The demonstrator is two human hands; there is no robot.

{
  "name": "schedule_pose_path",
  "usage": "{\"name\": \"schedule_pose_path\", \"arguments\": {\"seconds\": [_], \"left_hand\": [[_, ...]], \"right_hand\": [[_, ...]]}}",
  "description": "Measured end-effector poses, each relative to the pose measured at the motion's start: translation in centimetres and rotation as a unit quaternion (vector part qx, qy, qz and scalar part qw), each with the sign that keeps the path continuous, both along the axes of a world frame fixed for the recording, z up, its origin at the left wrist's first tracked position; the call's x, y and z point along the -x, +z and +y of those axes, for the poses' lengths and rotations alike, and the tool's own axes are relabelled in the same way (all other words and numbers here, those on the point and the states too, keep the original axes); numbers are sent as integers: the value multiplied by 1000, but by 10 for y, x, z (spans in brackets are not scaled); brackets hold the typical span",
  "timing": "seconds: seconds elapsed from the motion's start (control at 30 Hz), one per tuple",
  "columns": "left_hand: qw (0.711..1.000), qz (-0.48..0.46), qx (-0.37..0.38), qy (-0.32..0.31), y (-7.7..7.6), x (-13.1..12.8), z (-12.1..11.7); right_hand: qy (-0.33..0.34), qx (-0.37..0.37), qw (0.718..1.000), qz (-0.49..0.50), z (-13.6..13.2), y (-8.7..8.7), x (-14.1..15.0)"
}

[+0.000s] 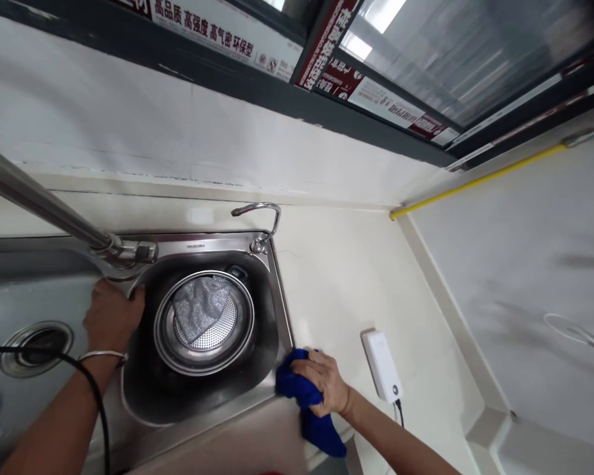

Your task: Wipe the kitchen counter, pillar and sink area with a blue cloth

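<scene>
My right hand [327, 382] is closed around a blue cloth [304, 382], pressing it at the sink's front right corner where the rim meets the countertop. Part of the cloth hangs below the counter's front edge. At the left, my left hand [113, 311] rests over the divider between the two basins of the steel sink [247, 399], its thumb on the right basin's side. Its other fingertips are partly hidden. Inside the right basin sits a round steel strainer basin [204, 366], with a grey mesh cloth [200, 305] lying in it.
A large faucet [123, 253] reaches over the sink from the left, and a thin curved tap [272, 221] stands behind the right basin. On the countertop [346, 284] lies a white power bank [383, 366] with a cable. A black cord [96, 396] crosses my left forearm.
</scene>
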State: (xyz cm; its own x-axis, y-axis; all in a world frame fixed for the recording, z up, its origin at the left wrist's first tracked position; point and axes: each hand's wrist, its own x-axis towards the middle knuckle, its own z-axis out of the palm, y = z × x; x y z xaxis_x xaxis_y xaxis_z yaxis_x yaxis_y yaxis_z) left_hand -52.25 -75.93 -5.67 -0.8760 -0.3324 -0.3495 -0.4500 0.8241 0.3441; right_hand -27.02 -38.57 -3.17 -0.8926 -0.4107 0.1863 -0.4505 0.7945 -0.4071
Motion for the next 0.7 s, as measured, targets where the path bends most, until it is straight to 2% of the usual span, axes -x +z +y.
{"name": "schedule_pose_path", "arguments": {"seconds": [0.2,0.33,0.43,0.57,0.7], "left_hand": [[1000,1,25,-2,-4,0,3],[999,17,38,-14,-8,0,3],[999,6,40,-2,-4,-1,4],[999,22,17,-22,1,-4,5],[999,37,2,-23,-6,-6,0]], "right_hand": [[-36,22,999,-1,-5,-7,26],[-46,27,999,-2,-5,-9,23],[-67,37,997,1,-7,-12,19],[-104,35,994,14,-14,-15,15],[-149,7,988,34,-26,-17,10]]}}
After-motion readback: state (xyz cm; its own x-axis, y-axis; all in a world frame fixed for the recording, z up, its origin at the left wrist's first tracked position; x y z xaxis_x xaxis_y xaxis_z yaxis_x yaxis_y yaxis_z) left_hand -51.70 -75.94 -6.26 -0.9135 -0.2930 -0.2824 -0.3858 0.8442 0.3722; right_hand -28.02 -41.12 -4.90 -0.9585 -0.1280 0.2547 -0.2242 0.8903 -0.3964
